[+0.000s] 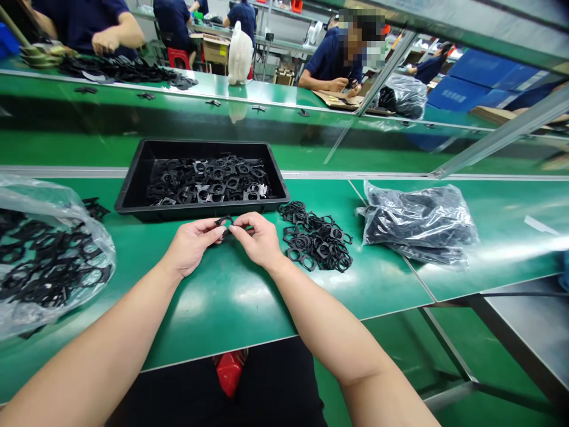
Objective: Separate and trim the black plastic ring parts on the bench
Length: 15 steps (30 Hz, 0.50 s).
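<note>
Between both hands, just in front of the black tray, is a small black ring-shaped part (226, 220). My left hand (192, 240) pinches its left side with thumb and fingers. On its right side my right hand (258, 237) grips it the same way. Fingers cover much of the part, so its full outline is hidden. The black tray (200, 209) holds many similar black parts (217, 173) with round openings. Beside my right hand lies a loose heap of black rings (320, 237) on the green table (213, 302).
An open clear bag (95, 237) of black parts lies at the left. Sealed plastic bags (418, 216) of black parts lie at the right. Small black pieces (213, 102) sit along the conveyor (275, 136) behind the tray. Co-workers (326, 59) sit across it. A metal post (498, 136) slants at the right.
</note>
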Tool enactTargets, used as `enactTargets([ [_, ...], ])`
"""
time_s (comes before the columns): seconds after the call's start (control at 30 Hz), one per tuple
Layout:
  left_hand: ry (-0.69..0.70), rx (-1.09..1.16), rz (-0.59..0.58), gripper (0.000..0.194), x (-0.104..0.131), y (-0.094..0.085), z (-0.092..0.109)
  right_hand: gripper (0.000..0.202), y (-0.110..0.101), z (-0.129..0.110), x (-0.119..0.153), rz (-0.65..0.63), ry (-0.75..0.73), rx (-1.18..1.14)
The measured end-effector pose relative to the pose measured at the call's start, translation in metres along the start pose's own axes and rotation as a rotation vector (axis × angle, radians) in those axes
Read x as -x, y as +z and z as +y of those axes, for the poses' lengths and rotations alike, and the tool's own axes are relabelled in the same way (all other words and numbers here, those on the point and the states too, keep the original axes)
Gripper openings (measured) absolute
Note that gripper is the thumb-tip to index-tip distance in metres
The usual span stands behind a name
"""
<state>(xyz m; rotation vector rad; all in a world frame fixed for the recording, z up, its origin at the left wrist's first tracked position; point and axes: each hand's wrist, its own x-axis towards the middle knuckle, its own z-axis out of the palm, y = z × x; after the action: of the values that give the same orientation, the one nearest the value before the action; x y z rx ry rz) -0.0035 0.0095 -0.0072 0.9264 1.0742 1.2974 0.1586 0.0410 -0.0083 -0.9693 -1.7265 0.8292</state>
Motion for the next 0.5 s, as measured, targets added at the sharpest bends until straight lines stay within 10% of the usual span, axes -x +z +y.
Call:
enactTargets([
  [0.27, 0.039, -0.083, -0.038, 0.029, 0.0014, -0.0005, -0.0034, 0.004, -0.0040, -0.0033, -0.0014, 0.080, -0.310, 0.086],
  [0.5, 0.079, -0.154, -0.057, 0.027, 0.0024, -0.0010, -0.0022, 0.004, -0.0053, -0.0035, -0.0020, 0.049, -0.291, 0.072],
])
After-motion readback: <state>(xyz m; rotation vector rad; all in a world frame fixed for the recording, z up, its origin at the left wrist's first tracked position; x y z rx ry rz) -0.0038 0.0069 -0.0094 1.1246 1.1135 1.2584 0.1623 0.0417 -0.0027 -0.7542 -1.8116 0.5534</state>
